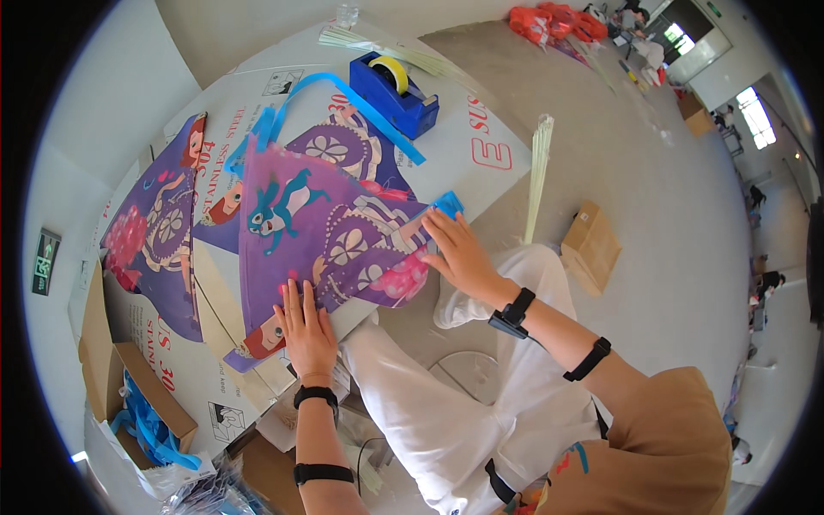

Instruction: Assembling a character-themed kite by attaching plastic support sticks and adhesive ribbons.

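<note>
A thin purple sheet (279,193) printed with cartoon figures and a blue animal lies before me on the cardboard-covered table. On its lower edge my left hand (309,335) rests flat, fingers stretched out. My right hand (466,264) touches its right corner with extended fingers, next to a small blue piece (447,204) at the tip. Another printed purple sheet (343,142) lies partly underneath, and a third purple sheet (163,223) is at the left. A long blue strip (365,107) curves over the far side of the sheets.
Beyond the sheets stands a blue tape dispenser (393,94) with a yellow roll. A bundle of thin pale rods (378,43) lies behind it; another rod bundle (538,176) is past the table's right edge. At lower left, a cardboard box (154,390) holds blue strips. A brown carton (590,247) sits on the floor.
</note>
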A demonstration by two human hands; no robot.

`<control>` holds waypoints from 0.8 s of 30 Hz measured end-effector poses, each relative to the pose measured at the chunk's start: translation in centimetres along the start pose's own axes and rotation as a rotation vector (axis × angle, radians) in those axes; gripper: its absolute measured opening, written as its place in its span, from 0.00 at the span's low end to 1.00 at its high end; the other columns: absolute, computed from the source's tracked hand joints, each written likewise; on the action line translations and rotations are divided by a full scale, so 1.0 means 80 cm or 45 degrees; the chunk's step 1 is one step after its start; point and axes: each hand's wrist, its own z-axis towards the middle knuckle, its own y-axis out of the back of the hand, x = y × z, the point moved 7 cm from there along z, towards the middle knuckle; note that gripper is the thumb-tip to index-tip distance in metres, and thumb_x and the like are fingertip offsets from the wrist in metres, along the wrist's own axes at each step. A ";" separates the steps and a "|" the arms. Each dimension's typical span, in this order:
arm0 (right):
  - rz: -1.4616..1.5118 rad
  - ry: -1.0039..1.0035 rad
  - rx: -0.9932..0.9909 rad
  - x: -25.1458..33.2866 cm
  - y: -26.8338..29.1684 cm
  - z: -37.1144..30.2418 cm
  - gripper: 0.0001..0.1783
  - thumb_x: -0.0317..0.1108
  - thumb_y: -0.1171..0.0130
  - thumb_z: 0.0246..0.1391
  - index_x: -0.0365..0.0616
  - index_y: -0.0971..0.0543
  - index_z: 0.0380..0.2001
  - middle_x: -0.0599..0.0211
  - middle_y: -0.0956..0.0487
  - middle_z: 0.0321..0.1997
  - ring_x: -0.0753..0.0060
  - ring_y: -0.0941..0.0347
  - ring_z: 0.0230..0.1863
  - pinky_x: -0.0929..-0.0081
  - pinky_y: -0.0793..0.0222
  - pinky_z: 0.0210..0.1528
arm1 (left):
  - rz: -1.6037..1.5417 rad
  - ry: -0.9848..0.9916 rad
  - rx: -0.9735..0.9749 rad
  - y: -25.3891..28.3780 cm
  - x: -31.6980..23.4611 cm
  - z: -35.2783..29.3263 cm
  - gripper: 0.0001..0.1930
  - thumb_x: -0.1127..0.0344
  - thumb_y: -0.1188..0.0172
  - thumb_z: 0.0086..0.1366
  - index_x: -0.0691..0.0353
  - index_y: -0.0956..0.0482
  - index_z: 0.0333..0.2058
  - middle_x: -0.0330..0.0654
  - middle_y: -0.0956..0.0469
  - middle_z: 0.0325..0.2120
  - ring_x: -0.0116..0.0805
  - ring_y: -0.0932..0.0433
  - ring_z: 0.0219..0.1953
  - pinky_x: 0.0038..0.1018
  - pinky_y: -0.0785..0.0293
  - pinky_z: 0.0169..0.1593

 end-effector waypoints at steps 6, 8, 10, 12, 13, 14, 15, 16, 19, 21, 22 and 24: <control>0.050 0.147 0.031 -0.019 0.026 0.014 0.26 0.33 0.45 0.61 0.44 0.32 0.62 0.61 0.34 0.67 0.58 0.44 0.71 0.54 0.52 0.72 | -0.051 -0.010 -0.057 0.006 -0.003 0.003 0.19 0.70 0.51 0.68 0.60 0.29 0.57 0.48 0.43 0.67 0.49 0.45 0.70 0.51 0.52 0.70; 0.055 0.226 0.128 -0.010 0.011 0.025 0.26 0.31 0.45 0.60 0.45 0.31 0.62 0.62 0.33 0.67 0.59 0.44 0.72 0.53 0.52 0.72 | -0.027 -0.022 -0.060 0.007 -0.004 0.002 0.18 0.70 0.51 0.68 0.59 0.29 0.56 0.48 0.42 0.67 0.48 0.45 0.70 0.52 0.53 0.70; 0.008 0.256 -0.027 -0.010 0.004 0.037 0.21 0.29 0.41 0.55 0.42 0.26 0.53 0.61 0.27 0.59 0.59 0.36 0.65 0.54 0.49 0.71 | -0.023 -0.021 -0.051 0.006 -0.003 0.000 0.18 0.69 0.51 0.68 0.59 0.29 0.56 0.48 0.41 0.66 0.48 0.45 0.69 0.52 0.52 0.70; 0.119 0.213 0.009 -0.026 -0.001 0.056 0.17 0.29 0.40 0.53 0.44 0.24 0.48 0.63 0.24 0.53 0.60 0.33 0.60 0.56 0.46 0.69 | -0.016 -0.007 -0.044 0.005 0.000 0.001 0.18 0.68 0.50 0.68 0.58 0.28 0.56 0.48 0.41 0.66 0.47 0.44 0.69 0.52 0.51 0.70; 0.220 0.168 0.050 -0.036 -0.003 0.066 0.14 0.29 0.38 0.50 0.46 0.22 0.42 0.65 0.22 0.47 0.61 0.30 0.55 0.58 0.44 0.67 | -0.029 -0.008 -0.047 0.004 -0.002 0.003 0.18 0.68 0.50 0.68 0.59 0.28 0.56 0.48 0.40 0.66 0.47 0.44 0.69 0.53 0.51 0.70; 0.231 0.169 0.051 -0.041 -0.004 0.074 0.14 0.29 0.38 0.50 0.46 0.22 0.42 0.65 0.22 0.47 0.61 0.30 0.55 0.58 0.44 0.67 | -0.041 -0.004 -0.047 0.004 -0.003 0.003 0.18 0.68 0.50 0.68 0.59 0.28 0.56 0.48 0.40 0.65 0.47 0.44 0.69 0.53 0.51 0.70; 0.250 0.185 0.118 -0.045 -0.006 0.082 0.11 0.29 0.36 0.49 0.47 0.23 0.38 0.67 0.22 0.42 0.62 0.29 0.50 0.59 0.42 0.63 | -0.034 -0.003 -0.045 0.004 -0.003 0.003 0.18 0.68 0.50 0.68 0.59 0.28 0.56 0.48 0.40 0.65 0.47 0.44 0.69 0.53 0.51 0.70; 0.269 0.202 0.186 -0.047 -0.009 0.088 0.09 0.30 0.35 0.48 0.49 0.23 0.33 0.70 0.22 0.36 0.63 0.29 0.45 0.61 0.40 0.59 | -0.043 -0.007 -0.054 0.005 -0.004 0.003 0.18 0.68 0.50 0.68 0.59 0.28 0.56 0.48 0.40 0.65 0.47 0.44 0.69 0.53 0.51 0.70; 0.333 0.193 0.279 -0.048 -0.018 0.102 0.08 0.30 0.35 0.47 0.50 0.25 0.29 0.74 0.23 0.28 0.65 0.27 0.38 0.65 0.40 0.50 | -0.056 0.000 -0.072 0.005 0.001 -0.001 0.18 0.69 0.50 0.68 0.59 0.28 0.55 0.48 0.39 0.65 0.47 0.43 0.69 0.53 0.51 0.70; 0.361 0.188 0.351 -0.052 -0.023 0.105 0.08 0.30 0.35 0.47 0.50 0.26 0.28 0.74 0.24 0.27 0.65 0.27 0.36 0.66 0.40 0.49 | -0.069 0.004 -0.087 0.007 0.001 0.000 0.17 0.69 0.49 0.68 0.58 0.27 0.55 0.48 0.39 0.64 0.48 0.43 0.69 0.53 0.51 0.70; 0.325 0.169 0.354 -0.055 -0.024 0.106 0.07 0.30 0.35 0.47 0.51 0.26 0.27 0.75 0.23 0.26 0.66 0.27 0.35 0.67 0.40 0.48 | -0.060 -0.016 -0.093 0.008 -0.001 0.001 0.17 0.70 0.49 0.67 0.58 0.27 0.54 0.49 0.38 0.64 0.48 0.43 0.68 0.53 0.50 0.69; 0.295 0.153 0.366 -0.059 -0.028 0.106 0.07 0.30 0.36 0.48 0.51 0.25 0.26 0.75 0.23 0.26 0.68 0.26 0.35 0.68 0.40 0.47 | -0.049 -0.027 -0.094 0.008 -0.003 0.001 0.16 0.70 0.49 0.67 0.59 0.26 0.53 0.49 0.37 0.63 0.48 0.42 0.68 0.54 0.50 0.69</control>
